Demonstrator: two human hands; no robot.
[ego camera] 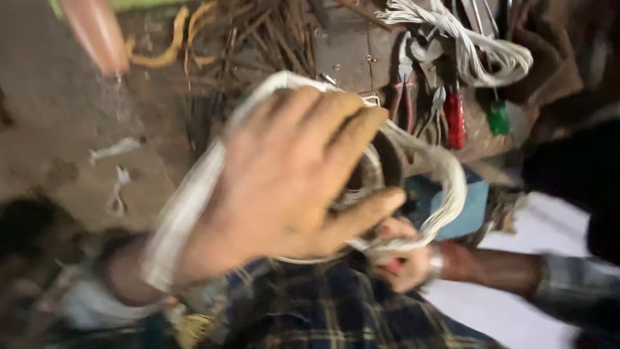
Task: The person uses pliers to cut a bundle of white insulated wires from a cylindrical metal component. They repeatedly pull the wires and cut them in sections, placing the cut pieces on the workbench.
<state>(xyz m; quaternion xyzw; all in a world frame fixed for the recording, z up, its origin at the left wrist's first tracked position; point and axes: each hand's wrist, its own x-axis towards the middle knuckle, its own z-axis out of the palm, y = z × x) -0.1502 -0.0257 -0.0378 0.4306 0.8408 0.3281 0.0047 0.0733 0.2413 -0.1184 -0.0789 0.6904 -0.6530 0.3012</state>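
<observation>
Head view: hands (284, 187) amid looped white wire (445, 174)

Single head-worn view, looking steeply down, very close over the lap

wire loop (445, 174): white | screwdriver handles (455, 119): red, green | cloth (336, 310): dark plaid

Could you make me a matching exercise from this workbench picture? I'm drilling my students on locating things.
Things:
1. left hand
2. right hand
3. red-handled tool
4. bundle of pale wire

Places:
A. top right, lying apart
B. low, right of centre, gripping the wire loop's lower end
C. centre, spread over the white wire loop
D. beside a green-handled tool

Pairs: 1-C, 2-B, 3-D, 4-A
</observation>
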